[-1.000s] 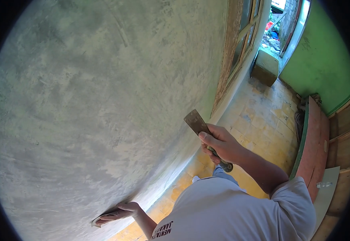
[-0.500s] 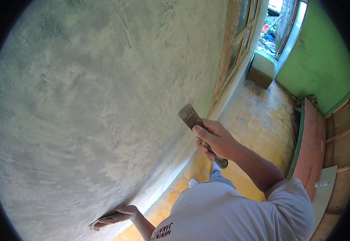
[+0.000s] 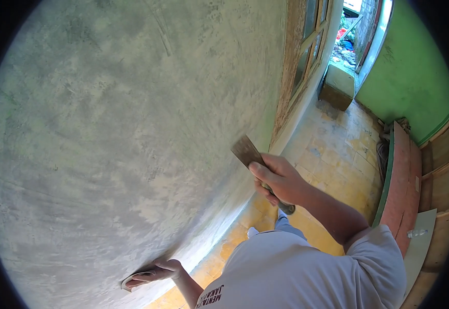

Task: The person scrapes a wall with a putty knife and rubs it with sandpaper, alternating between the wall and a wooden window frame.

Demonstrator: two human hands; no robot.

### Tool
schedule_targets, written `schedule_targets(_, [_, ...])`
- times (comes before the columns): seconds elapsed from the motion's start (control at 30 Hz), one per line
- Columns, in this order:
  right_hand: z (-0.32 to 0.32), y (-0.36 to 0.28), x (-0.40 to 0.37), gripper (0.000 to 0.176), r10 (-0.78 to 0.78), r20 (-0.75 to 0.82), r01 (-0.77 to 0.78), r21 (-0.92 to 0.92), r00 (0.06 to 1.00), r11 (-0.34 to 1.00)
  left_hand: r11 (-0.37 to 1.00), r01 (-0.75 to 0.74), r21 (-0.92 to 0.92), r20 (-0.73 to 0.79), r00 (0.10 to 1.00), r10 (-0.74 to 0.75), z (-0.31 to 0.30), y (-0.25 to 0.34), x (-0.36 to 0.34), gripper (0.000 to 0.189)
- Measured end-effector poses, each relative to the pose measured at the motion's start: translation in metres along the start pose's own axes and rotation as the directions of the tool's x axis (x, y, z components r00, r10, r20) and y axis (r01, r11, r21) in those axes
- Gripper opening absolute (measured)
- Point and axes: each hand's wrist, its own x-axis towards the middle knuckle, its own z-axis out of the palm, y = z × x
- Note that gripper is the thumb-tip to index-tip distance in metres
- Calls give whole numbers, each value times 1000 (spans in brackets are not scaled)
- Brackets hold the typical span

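Observation:
My right hand (image 3: pixel 281 180) is closed around the handle of a putty knife (image 3: pixel 247 151), its worn flat blade pointing up and left. The blade overlaps the wall in this view. At the lower left, my left hand (image 3: pixel 157 272) presses a thin, curled sheet that looks like sandpaper (image 3: pixel 127 282) flat against the wall (image 3: pixel 121 144). Its fingers lie over the sheet, and the thumb is toward the top. Patchy grey and whitish plaster with scratch marks covers the wall.
A wooden window frame (image 3: pixel 286 77) is set in the wall ahead. Yellow floor tiles (image 3: pixel 327 165) run toward a box-like block (image 3: pixel 337 87) by the doorway. Along the right lie a reddish board (image 3: pixel 402 180), a clear plastic bottle (image 3: pixel 416 233) and wooden panels (image 3: pixel 438 185), near a green wall (image 3: pixel 415 77).
My left hand and the sheet have slid slightly up and right along the wall. My right hand keeps its grip on the putty knife, and the whole view has shifted a little.

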Motion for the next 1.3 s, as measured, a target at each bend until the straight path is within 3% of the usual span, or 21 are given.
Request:
schedule_targets(0.07, [-4, 17, -7, 32, 150, 1, -149, 67, 989, 987, 1000, 6, -2, 2, 1000, -6, 0, 0, -1, 67])
schedule_targets(0.2, [-2, -5, 11, 31, 102, -46, -104, -44, 994, 994, 1000, 9, -14, 19, 1000, -9, -2, -1, -2, 68])
schedule_targets(0.27, [1, -24, 18, 31, -54, -14, 53, -31, 998, 998, 1000, 11, -26, 16, 1000, -11, -2, 0, -3, 68])
schedule_targets(0.3, [0, -22, 14, 31, -57, -18, 57, -30, 998, 998, 1000, 12, -25, 14, 1000, -12, -2, -1, -3, 68])
schedule_targets(0.4, [-2, -3, -6, 32, 14, 14, -14, -12, 1000, 1000, 1000, 12, -2, 12, 1000, -12, -1, -2, -4, 68])
schedule_targets(0.47, [-6, 10, -9, 32, 153, 37, -155, 60, 988, 986, 1000, 8, 2, 8, 1000, -8, -1, -1, -2, 68])
schedule_targets(0.57, [-6, -4, 16, 31, 53, 0, -53, -6, 999, 999, 1000, -5, 5, 9, 1000, 5, -1, -1, -2, 68])
schedule_targets(0.67, [-4, -1, 14, 30, 48, -20, -47, 14, 999, 999, 999, -31, 9, 8, 999, 31, 1, 1, -1, 67])
schedule_targets(0.8, [-5, 15, -7, 31, 87, 44, -90, 63, 995, 994, 1000, -17, 21, 12, 1000, 17, -1, -1, 0, 67])
schedule_targets(0.9, [-9, 8, 2, 30, 192, 8, -191, -25, 981, 981, 1000, -17, 18, 26, 1000, 17, -3, -1, -1, 67])
schedule_targets(0.97, [-4, -15, 21, 32, -12, 9, 12, 32, 1000, 999, 1000, -7, 8, 19, 1000, 7, -3, 0, -2, 66])
schedule_targets(1.0, [-5, -18, 18, 32, -16, 7, 16, 28, 1000, 999, 1000, -4, 5, 14, 1000, 4, -1, 1, -1, 66])
schedule_targets(1.1, [-3, -8, 1, 33, 6, 2, -6, 4, 1000, 1000, 999, -38, 17, 15, 999, 38, -3, -1, 0, 66])
schedule_targets(1.17, [-11, 12, -9, 33, 162, -2, -161, 52, 987, 986, 1000, -24, 17, 14, 1000, 24, -2, 1, 0, 66])
schedule_targets(1.3, [-15, 0, 9, 33, 140, -43, -143, -77, 989, 987, 1000, -13, 18, 16, 1000, 13, -2, 2, 0, 67])
